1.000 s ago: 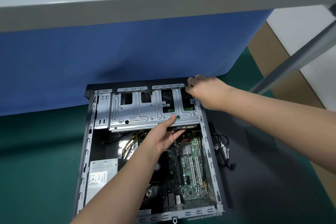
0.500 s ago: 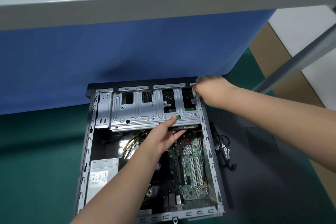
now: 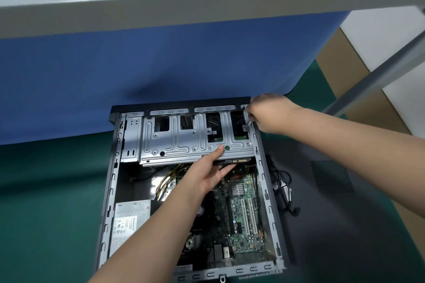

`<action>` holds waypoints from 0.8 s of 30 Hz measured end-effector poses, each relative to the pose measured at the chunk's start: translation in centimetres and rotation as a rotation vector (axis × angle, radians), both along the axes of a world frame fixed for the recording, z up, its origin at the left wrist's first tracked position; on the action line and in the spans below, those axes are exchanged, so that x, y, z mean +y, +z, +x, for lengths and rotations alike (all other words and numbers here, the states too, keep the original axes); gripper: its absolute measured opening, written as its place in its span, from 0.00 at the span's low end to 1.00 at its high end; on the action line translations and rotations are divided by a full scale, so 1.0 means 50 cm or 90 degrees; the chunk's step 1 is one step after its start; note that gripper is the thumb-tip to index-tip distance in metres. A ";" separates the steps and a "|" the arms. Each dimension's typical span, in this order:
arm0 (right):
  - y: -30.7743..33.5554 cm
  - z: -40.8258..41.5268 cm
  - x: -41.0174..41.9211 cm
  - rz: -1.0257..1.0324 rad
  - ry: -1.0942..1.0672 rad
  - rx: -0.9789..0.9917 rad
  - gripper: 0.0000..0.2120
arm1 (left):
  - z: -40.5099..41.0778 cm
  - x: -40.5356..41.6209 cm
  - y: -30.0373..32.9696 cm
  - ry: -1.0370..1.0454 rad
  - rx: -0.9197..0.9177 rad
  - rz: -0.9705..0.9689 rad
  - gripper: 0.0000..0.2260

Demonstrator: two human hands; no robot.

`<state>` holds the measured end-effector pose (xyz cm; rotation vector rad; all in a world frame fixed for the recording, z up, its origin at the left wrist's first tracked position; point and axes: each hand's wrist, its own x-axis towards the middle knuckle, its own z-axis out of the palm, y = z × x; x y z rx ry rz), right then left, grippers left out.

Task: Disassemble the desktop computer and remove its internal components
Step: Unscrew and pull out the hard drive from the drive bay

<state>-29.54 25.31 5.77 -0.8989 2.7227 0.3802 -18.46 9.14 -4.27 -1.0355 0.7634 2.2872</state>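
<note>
Green mat (image 3: pixel 46 190) carries the open computer case (image 3: pixel 110 190) near its far edge. Left hand (image 3: pixel 207 174) pinches the near edge of the metal drive cage (image 3: pixel 179 142), thumb on top. Right hand (image 3: pixel 269 115) is closed on the cage's far right corner, above the motherboard (image 3: pixel 243 213).

Open computer case (image 3: pixel 108 193) laid flat on the worktop (image 3: pixel 46 190), a partition (image 3: pixel 161 64) standing behind it. Drive cage (image 3: pixel 195 142) seated across the far end of the case. Motherboard (image 3: pixel 243 216) in the near right part; power supply (image 3: pixel 128 225) at near left. Loose cables (image 3: pixel 282 188) lying outside, just beside the right wall, on a side panel (image 3: pixel 333 213).
</note>
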 end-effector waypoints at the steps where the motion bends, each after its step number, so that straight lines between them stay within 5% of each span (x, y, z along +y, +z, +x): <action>1: 0.001 0.001 -0.001 0.005 0.004 0.001 0.05 | 0.000 0.000 -0.001 0.000 0.001 0.000 0.14; 9: 0.017 0.008 -0.035 0.139 0.063 0.005 0.13 | -0.002 0.001 0.000 0.000 -0.002 -0.008 0.15; 13: 0.025 0.005 -0.051 0.179 0.028 -0.024 0.07 | -0.001 0.001 0.001 -0.003 0.001 -0.010 0.14; 24: 0.008 0.018 -0.028 0.039 0.066 0.019 0.07 | -0.001 0.000 0.002 0.001 -0.006 -0.012 0.12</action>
